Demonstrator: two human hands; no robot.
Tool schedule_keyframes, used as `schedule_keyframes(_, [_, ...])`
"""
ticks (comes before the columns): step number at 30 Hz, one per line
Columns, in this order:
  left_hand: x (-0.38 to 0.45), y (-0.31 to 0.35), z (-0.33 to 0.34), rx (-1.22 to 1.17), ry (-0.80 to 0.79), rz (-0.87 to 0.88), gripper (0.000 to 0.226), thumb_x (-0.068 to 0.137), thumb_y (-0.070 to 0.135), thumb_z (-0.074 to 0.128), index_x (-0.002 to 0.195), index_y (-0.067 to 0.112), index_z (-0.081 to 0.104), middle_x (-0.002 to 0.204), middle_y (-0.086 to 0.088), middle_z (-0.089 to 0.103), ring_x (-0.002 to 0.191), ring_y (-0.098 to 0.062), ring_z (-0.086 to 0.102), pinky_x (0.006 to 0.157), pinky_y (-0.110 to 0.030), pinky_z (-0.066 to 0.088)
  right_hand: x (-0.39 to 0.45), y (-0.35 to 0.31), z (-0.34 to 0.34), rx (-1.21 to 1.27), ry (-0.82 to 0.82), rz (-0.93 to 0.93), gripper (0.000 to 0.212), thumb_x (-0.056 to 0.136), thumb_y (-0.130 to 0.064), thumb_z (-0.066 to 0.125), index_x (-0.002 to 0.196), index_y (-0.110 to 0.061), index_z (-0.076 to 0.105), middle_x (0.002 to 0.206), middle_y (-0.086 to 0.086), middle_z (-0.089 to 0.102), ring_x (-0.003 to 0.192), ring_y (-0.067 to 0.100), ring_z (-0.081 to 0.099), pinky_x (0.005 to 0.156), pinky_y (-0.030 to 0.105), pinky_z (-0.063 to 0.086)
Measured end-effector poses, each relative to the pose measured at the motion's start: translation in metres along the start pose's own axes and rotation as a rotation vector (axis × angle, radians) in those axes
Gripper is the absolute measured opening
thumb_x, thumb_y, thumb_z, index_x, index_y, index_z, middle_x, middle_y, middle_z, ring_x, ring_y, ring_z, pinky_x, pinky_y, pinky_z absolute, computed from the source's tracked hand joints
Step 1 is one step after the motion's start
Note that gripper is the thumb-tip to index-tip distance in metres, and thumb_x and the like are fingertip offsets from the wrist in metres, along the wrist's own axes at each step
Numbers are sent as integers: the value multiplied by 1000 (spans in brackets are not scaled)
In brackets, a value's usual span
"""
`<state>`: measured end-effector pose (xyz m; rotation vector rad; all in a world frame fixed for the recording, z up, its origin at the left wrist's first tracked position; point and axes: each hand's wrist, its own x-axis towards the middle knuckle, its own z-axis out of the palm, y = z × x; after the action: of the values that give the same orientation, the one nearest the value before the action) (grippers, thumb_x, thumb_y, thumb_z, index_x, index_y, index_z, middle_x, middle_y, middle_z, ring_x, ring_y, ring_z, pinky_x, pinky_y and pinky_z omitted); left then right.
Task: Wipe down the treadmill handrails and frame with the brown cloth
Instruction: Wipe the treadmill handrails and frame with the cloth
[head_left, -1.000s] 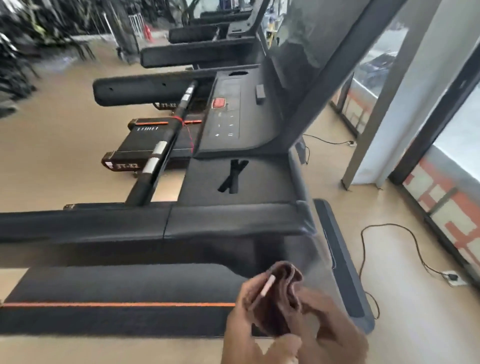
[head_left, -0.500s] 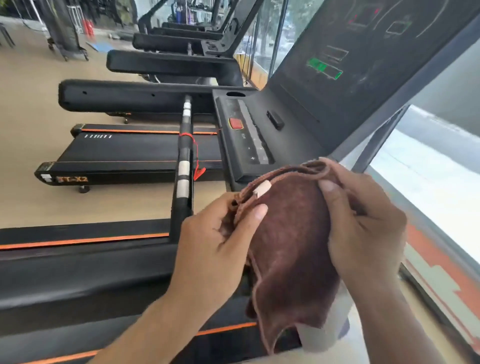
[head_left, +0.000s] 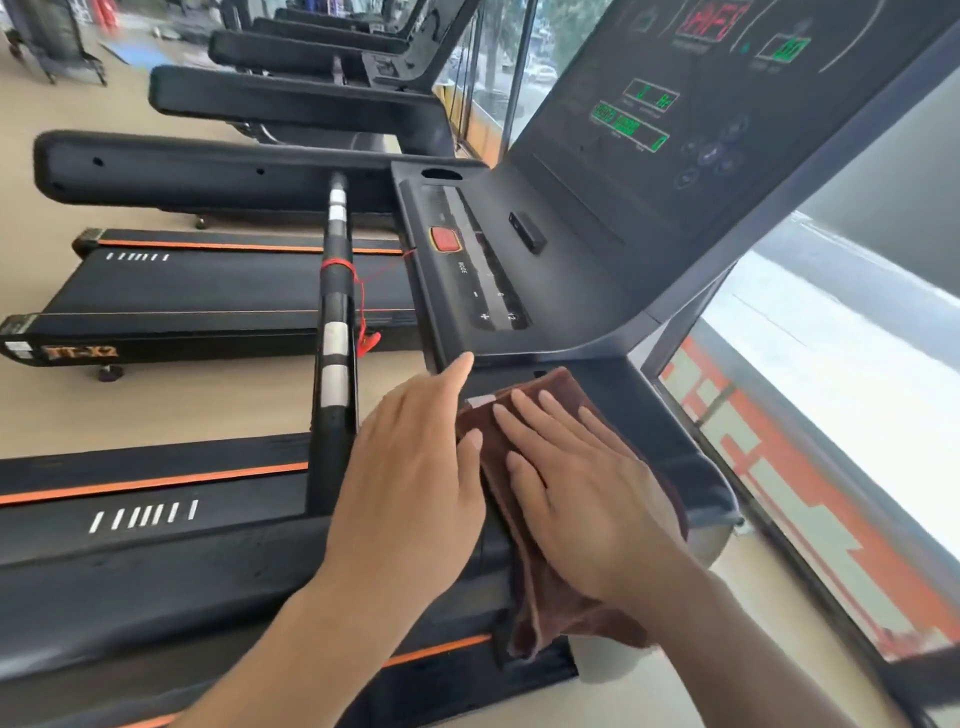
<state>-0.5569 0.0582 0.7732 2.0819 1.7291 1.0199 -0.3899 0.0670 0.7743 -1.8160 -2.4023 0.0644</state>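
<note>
The brown cloth (head_left: 545, 608) lies spread over the near black handrail (head_left: 691, 467) of the treadmill, just below the console (head_left: 566, 291), with its lower part hanging off the rail's near side. My right hand (head_left: 587, 488) presses flat on the cloth, fingers spread. My left hand (head_left: 415, 467) rests flat beside it on the left, fingers straight, thumb at the cloth's edge. The far handrail (head_left: 208, 166) and the crossbar with silver sensor bands (head_left: 335, 322) are uncovered.
A red stop button (head_left: 444, 240) and a red safety cord (head_left: 363, 322) sit at the console's left. The lit display panel (head_left: 675, 104) rises behind. More treadmills (head_left: 208, 291) stand in a row to the left. A glass wall (head_left: 831, 389) runs close on the right.
The cloth was held up between both hands; now it lies on the near handrail under my flat right hand, and my left hand has let go. My view has moved closer to the console.
</note>
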Motion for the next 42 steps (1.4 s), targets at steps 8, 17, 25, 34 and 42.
schedule_keyframes(8, [11, 21, 11, 96, -44, 34, 58, 95, 15, 59, 150, 18, 41, 137, 1, 56, 136, -26, 46, 116, -42, 34, 36, 51, -15, 26, -174, -38, 56, 111, -48, 21, 164, -36, 12, 171, -16, 2, 158, 6, -5, 126, 28, -6])
schedule_keyframes(17, [6, 3, -9, 196, -35, -81, 53, 96, 14, 50, 148, 21, 43, 143, 1, 55, 145, -26, 38, 117, -47, 33, 5, 22, -10, 28, -62, 80, 60, 107, -43, 21, 165, -30, 11, 172, -14, 3, 159, 10, -2, 128, 31, -4])
schedule_keyframes(25, [11, 9, -22, 105, 133, -122, 47, 100, 10, 48, 145, 25, 49, 146, 1, 53, 142, -18, 39, 116, -42, 33, 8, -56, 4, 110, 24, -382, 50, 98, -41, 37, 134, -21, 66, 133, -2, 69, 136, 18, 52, 121, 36, 22])
schedule_keyframes(34, [15, 32, -1, 35, 139, -12, 43, 98, 7, 49, 137, 22, 57, 136, -1, 61, 139, -20, 45, 109, -30, 30, -12, 62, -12, -15, -25, 160, 63, 105, -63, 16, 163, -38, 19, 170, -20, 8, 158, 3, -1, 128, 34, -1])
schedule_keyframes(42, [-8, 9, -27, 67, 134, -114, 44, 99, 6, 49, 139, 22, 56, 137, -2, 60, 134, -24, 47, 108, -40, 37, -28, 26, -5, 3, 135, 139, 61, 103, -45, 21, 160, -28, 37, 167, -10, 28, 156, 12, 21, 126, 28, 7])
